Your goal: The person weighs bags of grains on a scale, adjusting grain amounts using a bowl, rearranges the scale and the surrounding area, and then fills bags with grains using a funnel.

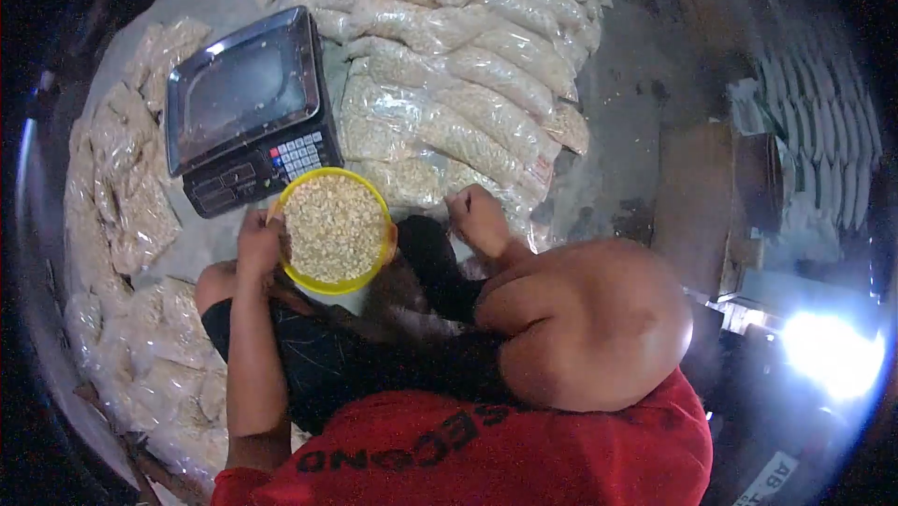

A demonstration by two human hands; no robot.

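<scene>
My left hand (262, 242) grips the left rim of a round yellow bowl (333, 288), fingers closed on its edge. The bowl is nearly full of pale, grain-like pieces (335, 227) and sits over my lap, just in front of the scale. My right hand (479, 218) is to the right of the bowl, apart from it, with its fingers curled in near the closest clear plastic bags. Whatever it may hold is hidden. A digital scale (253, 104) with a metal tray and a keypad stands beyond the bowl, to the left.
Filled clear bags (486, 85) lie in overlapping rows ahead. More filled bags (122, 169) cover the floor at left. A cardboard box (692, 188) and stacked white-green packs (814, 132) stand at right. A bright light (832, 354) glares at lower right.
</scene>
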